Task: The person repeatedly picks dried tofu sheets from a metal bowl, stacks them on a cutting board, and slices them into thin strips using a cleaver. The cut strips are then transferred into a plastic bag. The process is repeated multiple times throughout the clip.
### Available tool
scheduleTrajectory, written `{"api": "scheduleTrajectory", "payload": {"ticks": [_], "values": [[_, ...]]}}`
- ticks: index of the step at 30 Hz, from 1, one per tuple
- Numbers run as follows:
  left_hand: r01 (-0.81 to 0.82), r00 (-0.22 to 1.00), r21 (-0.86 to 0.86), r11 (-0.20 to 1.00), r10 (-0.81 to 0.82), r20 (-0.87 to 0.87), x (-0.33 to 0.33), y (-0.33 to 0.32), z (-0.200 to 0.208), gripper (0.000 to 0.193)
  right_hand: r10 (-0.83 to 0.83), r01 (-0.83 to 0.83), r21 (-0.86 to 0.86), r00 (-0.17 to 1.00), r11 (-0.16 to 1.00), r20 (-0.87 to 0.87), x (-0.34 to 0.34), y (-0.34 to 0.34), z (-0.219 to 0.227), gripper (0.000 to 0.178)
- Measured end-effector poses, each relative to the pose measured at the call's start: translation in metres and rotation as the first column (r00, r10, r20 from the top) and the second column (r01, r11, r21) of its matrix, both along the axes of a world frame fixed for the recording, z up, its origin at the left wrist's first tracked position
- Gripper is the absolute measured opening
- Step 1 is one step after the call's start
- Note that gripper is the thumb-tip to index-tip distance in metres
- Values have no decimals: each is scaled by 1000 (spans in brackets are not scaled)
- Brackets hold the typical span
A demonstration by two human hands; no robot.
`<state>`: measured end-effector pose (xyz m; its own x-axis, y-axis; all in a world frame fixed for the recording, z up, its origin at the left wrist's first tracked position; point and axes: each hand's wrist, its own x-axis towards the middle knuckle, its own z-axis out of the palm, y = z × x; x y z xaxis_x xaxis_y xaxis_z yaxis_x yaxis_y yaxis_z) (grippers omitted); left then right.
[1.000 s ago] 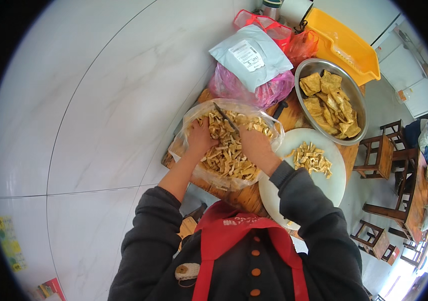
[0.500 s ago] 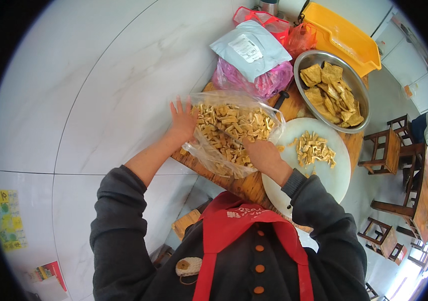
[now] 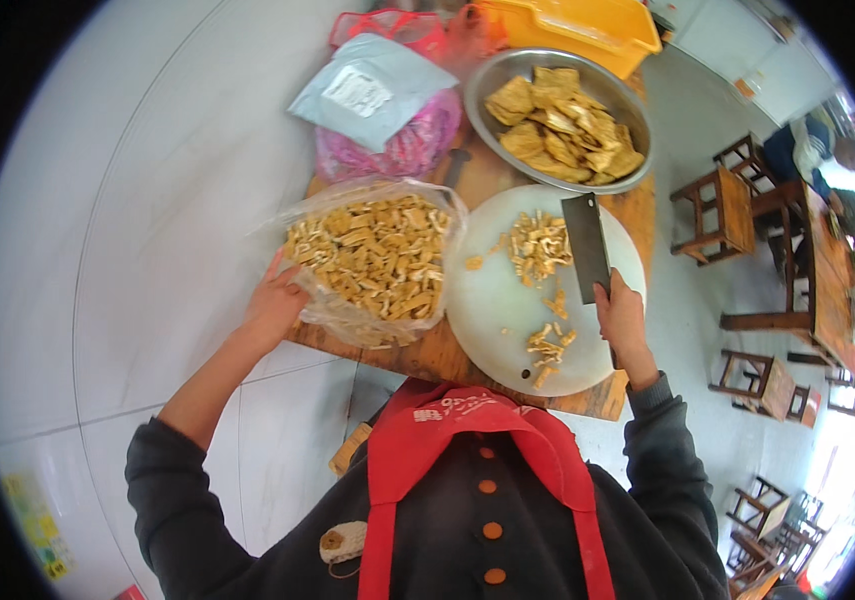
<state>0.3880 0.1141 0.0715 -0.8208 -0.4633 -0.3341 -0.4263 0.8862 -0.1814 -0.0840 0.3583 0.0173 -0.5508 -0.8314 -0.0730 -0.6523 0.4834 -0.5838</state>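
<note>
My right hand grips a cleaver, whose broad dark blade stands over the right part of a round pale cutting board. Left of the blade, a small pile of cut tofu strips lies on the board, and a smaller cluster sits nearer me. With fingers bent, my left hand holds the near-left edge of a clear plastic bag. Brown-skinned tofu strips fill the bag, which lies spread wide beside the board.
Behind the board stands a steel bowl of larger fried tofu pieces. A grey mailing packet rests on a pink bag at the back left. Behind is a yellow bin. The wooden table meets a tiled wall.
My right hand has drawn the cleaver out of the bag and swung it right, above the board. My left hand has shifted down the bag's edge, its fingers now bent. The view has turned.
</note>
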Motion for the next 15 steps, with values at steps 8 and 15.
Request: {"api": "scheduleTrajectory", "payload": {"ticks": [8,15], "values": [[-224,953,281,933,270,-139,-36,17,93,32,25,95,318,935,943,-353,-70,36,-37,15],[-157,953,245,957,212,-217,-84,67,109,45,156,-92,233,949,968,-273,-43,10,-66,19]]}}
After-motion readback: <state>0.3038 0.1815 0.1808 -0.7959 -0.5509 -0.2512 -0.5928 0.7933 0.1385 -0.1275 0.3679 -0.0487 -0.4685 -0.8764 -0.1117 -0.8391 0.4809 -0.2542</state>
